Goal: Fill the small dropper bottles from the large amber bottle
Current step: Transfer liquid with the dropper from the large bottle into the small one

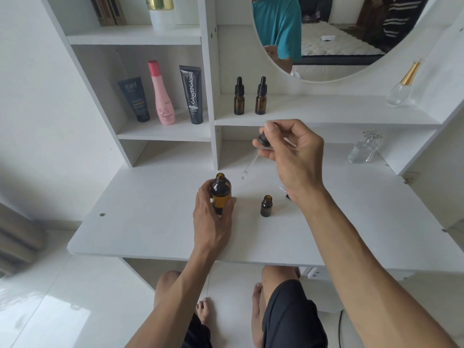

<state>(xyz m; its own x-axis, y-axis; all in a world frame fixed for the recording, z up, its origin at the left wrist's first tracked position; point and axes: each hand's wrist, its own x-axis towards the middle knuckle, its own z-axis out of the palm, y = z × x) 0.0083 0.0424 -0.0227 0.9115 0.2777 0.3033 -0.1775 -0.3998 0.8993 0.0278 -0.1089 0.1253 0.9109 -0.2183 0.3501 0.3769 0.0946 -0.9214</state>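
Amber bottle [221,194], the large supply vessel, stands upright and uncapped on the white desk [150,222], and serves as the reference point for all positions below. Left hand [213,219] wraps its fingers and thumb round the bottle body, a hold that appears intended to steady the bottle while liquid is drawn from its open neck. Its dark glass hides the fill level, so the quantity inside cannot be determined. Right hand [288,156] hovers above and to the right of the amber bottle, pinching the black cap of a dropper [253,154] between thumb and fingers; the glass tube slants down toward the amber bottle's mouth but is clear of it. Whether the tube carries liquid cannot be told. Small bottle [266,205] stands open on the desk just right of the amber bottle, near enough for a short transfer; its contents are not discernible. A second dropper [283,190], largely hidden by the right wrist, lies beyond the small bottle. Two capped dropper bottles [239,99] stand side by side on the shelf behind and above the amber bottle, probably awaiting or finished with filling; which cannot be judged. Three cosmetic containers [162,96] occupy the compartment to the upper left.
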